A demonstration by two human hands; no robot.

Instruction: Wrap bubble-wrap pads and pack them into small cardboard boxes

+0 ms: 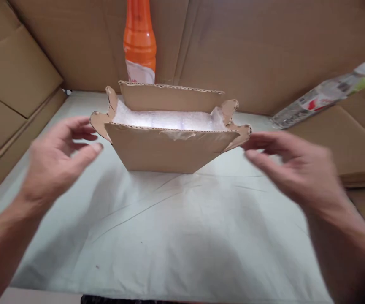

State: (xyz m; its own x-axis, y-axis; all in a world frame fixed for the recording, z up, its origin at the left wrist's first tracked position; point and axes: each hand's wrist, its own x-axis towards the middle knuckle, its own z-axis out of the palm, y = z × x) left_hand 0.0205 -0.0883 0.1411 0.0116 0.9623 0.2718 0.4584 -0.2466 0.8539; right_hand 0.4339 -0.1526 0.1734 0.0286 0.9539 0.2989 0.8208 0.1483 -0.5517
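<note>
An open cardboard box (172, 147) stands upright on the pale green cloth, its top flaps raised and splayed. Bubble wrap (169, 120) fills the inside; whatever it wraps is hidden. On the left, my left hand (58, 154) is beside the box's side flap, fingers curved and thumb apart, holding nothing. My right hand (296, 164) is at the opposite side flap, its fingers loosely bent with a gap to the thumb. Its fingertips are close to that flap; whether they touch it I cannot tell.
Behind the box stands an orange bottle (140, 46) with a white label. A clear plastic bottle (324, 95) leans at the right. Cardboard walls (248, 46) surround the back and sides. The cloth (169, 236) has creases and covers the work surface.
</note>
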